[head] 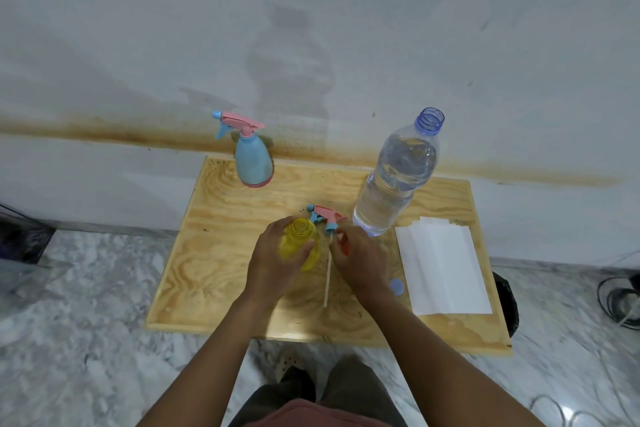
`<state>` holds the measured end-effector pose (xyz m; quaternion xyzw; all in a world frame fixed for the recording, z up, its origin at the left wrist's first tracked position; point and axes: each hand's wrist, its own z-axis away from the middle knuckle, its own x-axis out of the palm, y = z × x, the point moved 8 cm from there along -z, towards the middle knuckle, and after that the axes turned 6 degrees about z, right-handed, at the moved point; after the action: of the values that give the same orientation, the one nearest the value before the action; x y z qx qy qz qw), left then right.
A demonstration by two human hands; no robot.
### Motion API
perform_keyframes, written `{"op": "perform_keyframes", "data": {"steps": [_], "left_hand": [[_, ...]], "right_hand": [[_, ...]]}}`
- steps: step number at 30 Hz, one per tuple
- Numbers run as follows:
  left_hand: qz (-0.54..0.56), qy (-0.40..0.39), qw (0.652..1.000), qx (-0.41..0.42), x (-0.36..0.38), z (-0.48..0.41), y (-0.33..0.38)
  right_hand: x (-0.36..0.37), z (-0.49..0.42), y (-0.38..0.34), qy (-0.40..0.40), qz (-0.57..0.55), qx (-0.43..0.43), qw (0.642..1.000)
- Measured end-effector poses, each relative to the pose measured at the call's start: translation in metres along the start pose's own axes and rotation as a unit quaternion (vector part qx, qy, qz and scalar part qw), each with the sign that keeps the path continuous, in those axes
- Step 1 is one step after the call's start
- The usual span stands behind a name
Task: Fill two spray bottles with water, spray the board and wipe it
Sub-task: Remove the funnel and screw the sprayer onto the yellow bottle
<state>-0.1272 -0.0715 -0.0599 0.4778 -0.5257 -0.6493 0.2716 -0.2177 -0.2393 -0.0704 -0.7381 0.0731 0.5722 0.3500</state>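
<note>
Judging by how things lie, you are early in the job. Your left hand (pixel 273 253) wraps its fingers round the open-necked yellow spray bottle (pixel 300 243) at mid-board. Your right hand (pixel 360 260) curls its fingers at the trigger head (pixel 325 217) lying just beside; whether they pinch it I cannot tell. The water bottle (pixel 394 177) stands uncapped and nearly full, its cap (pixel 396 286) on the wooden board (pixel 207 270). The blue spray bottle (pixel 254 163) wears its head; its fill is hidden. Filling the yellow one, spraying, and wiping with the paper towels (pixel 446 267) appear to remain.
</note>
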Motion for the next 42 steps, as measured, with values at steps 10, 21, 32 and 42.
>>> {"op": "perform_keyframes", "data": {"steps": [10, 21, 32, 42], "left_hand": [[-0.038, -0.036, 0.997, -0.051, 0.012, 0.001, -0.034], [0.000, -0.044, 0.997, -0.058, 0.012, -0.006, -0.037], [0.001, -0.009, 0.997, -0.070, -0.023, -0.007, -0.032], [-0.017, -0.026, 0.999, -0.038, -0.029, -0.001, -0.015]], "right_hand": [[0.042, -0.055, -0.001, -0.220, 0.089, 0.111, 0.965], [0.043, -0.068, 0.002, -0.156, -0.047, 0.169, 0.972], [-0.107, -0.069, -0.081, 0.109, -0.338, -0.008, 0.935], [-0.154, -0.062, -0.109, 0.116, -0.449, -0.042, 0.885]]}}
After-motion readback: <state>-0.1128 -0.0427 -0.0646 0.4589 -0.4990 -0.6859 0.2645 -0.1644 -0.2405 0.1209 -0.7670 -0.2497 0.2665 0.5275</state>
